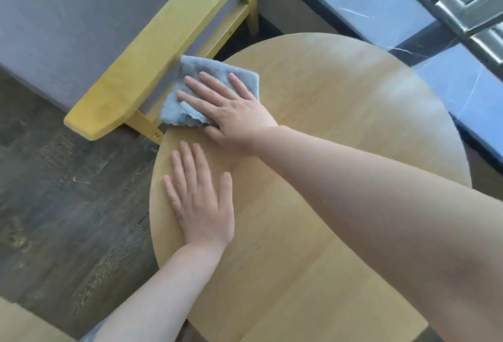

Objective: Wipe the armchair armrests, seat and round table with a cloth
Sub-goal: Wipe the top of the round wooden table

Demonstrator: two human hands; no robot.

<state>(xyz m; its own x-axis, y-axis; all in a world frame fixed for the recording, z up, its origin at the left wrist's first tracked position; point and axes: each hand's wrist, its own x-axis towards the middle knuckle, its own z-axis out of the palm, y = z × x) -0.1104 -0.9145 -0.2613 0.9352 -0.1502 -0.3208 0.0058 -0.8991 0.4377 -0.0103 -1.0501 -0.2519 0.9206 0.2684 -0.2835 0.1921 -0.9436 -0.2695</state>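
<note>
Head view: cloth (pixel 215 91) is pressed flat on the round counter (pixel 340 113) at its far-left edge, beside the armchair armrest (pixel 152 50), by right hand (pixel 231 113), fingers spread. Left hand (pixel 201 200) is laid flat w/ fingers spread, prob. to steady the counter.

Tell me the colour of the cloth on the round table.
Light blue-grey; the cloth shows best in the head view, under the right hand.

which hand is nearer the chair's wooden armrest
Right. The right hand presses flat on the blue cloth at the table edge beside the armrest; the left hand lies flat on the round table, farther back.
</note>
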